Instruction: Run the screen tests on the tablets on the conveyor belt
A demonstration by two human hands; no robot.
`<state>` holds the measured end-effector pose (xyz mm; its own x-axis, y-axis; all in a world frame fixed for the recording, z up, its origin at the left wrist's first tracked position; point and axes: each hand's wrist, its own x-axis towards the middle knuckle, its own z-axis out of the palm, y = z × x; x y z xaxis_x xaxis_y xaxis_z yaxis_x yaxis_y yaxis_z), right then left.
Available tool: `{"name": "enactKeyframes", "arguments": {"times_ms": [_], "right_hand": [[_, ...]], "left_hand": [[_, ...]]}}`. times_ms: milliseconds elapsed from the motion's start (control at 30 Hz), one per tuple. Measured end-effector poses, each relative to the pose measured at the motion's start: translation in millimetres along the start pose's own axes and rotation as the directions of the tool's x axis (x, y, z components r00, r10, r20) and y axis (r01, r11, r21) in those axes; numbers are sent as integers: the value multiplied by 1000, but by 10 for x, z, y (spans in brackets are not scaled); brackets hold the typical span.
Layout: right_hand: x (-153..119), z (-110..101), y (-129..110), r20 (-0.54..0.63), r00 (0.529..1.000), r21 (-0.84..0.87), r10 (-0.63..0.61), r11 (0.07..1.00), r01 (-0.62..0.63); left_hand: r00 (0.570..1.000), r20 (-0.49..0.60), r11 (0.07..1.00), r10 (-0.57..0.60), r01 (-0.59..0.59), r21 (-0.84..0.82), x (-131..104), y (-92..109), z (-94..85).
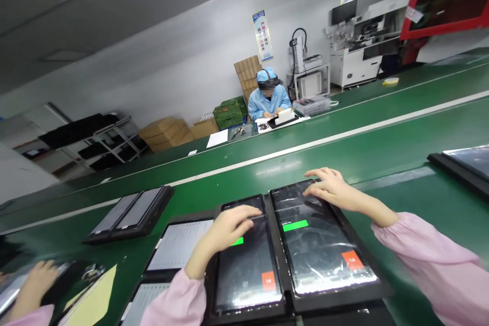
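Two tablets with dark screens lie side by side in a black tray in the lower middle. Each screen shows a green bar and a red box. Over the upper part of the left tablet (pixel 250 260) is my left hand (pixel 229 226), fingers extended and holding nothing. My right hand (pixel 330 188) hovers at the top edge of the right tablet (pixel 317 249) with its fingers spread. Whether the fingertips touch the glass I cannot tell. Left of these, two tablets with light screens (pixel 178 244) are partly covered by my left sleeve.
Another tray with two tablets (pixel 132 209) lies at the left, and one more tablet (pixel 471 158) at the right edge. A neighbour's hand (pixel 40 280) and yellow paper (pixel 93 300) are at the lower left. Across the green bench (pixel 305 150) sits a person in blue.
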<state>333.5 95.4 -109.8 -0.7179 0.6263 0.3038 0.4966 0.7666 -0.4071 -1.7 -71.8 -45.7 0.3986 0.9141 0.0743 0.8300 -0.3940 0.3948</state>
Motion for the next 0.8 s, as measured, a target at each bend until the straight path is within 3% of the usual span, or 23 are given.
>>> {"name": "enactKeyframes", "arguments": {"times_ms": [100, 233, 367, 500, 600, 700, 800], "right_hand": [[-3, 8, 86, -97, 984, 84, 148, 987, -140], [30, 108, 98, -92, 977, 109, 193, 977, -183], [17, 178, 81, -120, 974, 137, 191, 975, -174], [39, 186, 63, -114, 979, 142, 169, 978, -152], [65, 191, 29, -118, 983, 115, 142, 985, -129], [54, 218, 27, -212, 968, 142, 131, 985, -102], [33, 282, 106, -300, 920, 269, 250, 948, -170]], "left_hand": [[967, -220, 987, -131, 149, 67, 49, -154, -55], [944, -277, 972, -179, 213, 95, 165, -317, 21], [959, -245, 970, -142, 184, 156, 218, -375, 54], [953, -251, 985, -172, 165, -51, 416, -384, -26], [964, -116, 962, -240, 221, -158, 647, -357, -33], [970, 0, 961, -245, 242, -134, 802, -280, 16], [969, 28, 965, -244, 245, -88, 841, -169, 64]]}}
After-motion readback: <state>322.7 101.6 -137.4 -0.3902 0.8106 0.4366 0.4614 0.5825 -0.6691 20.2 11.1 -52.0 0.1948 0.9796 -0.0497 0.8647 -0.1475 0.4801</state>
